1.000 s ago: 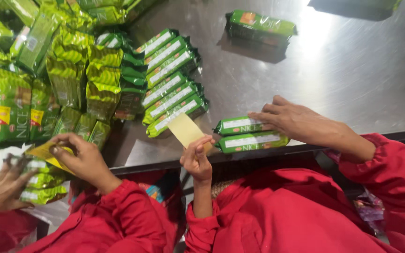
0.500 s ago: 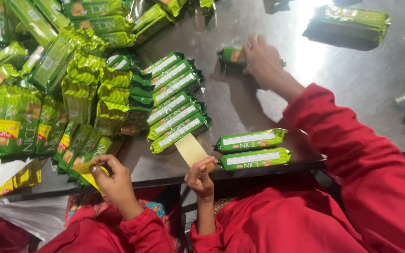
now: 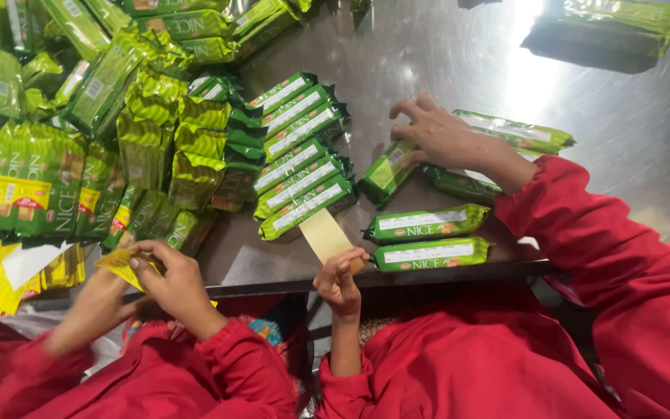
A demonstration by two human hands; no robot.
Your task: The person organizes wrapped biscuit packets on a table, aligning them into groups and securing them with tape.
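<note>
My left hand [image 3: 339,281] pinches the lower end of a pale tan strip [image 3: 324,233] at the near edge of the steel table [image 3: 443,54]. The strip's upper end touches a row of several green biscuit packets [image 3: 298,167] lying side by side. My right hand [image 3: 440,138] reaches out over the table and grips a few loose green packets [image 3: 505,132], one of them [image 3: 385,174] under its thumb. Two more green packets [image 3: 426,237] lie parallel just in front of me, between my hands.
A big heap of green and yellow packets [image 3: 110,124] fills the table's left side. A wrapped green bundle [image 3: 614,23] lies at the far right. At my left a person in red sleeves holds a yellow wrapper [image 3: 122,262] with both hands.
My right hand has come back from the far side of the table, bringing a few green packets closer. My left hand still holds the tan strip. The person at my left keeps handling a yellow wrapper.
</note>
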